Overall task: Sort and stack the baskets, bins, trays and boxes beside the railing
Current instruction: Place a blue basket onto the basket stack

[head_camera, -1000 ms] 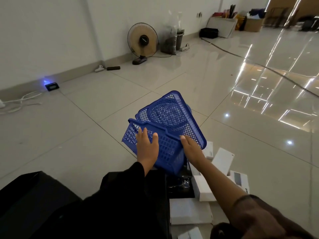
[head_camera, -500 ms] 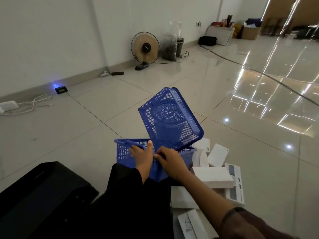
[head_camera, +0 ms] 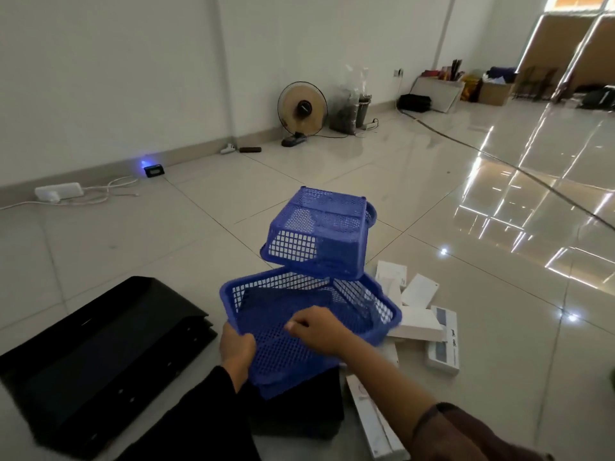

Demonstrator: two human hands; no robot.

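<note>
Wide bare tile floor (head_camera: 332, 168) stretching up and to the right of the frame, glossy with light streaks; open room there and toward the white wall at upper left. Crowded along the bottom: black trays (head_camera: 100, 344) at lower left, a scatter of white boxes (head_camera: 419, 322) at lower right, just beside the baskets.

At frame centre, lower blue basket (head_camera: 332, 314) tilted, mouth facing up and toward the camera. Left hand (head_camera: 237, 351) gripping its near left rim, fingers curled round the edge. Right hand (head_camera: 319, 329) over the near wall of the same basket, fingers bent and pinching the mesh or rim; exact hold hard to tell through blur. Upper blue basket (head_camera: 319, 234) turned upside down, base upward, tilted, its lowest edge touching the far rim of the lower basket, well clear of both hands.

Against the far wall: a standing fan (head_camera: 302, 109), a power strip (head_camera: 59, 191) with cords, a small device glowing blue (head_camera: 153, 170).
</note>
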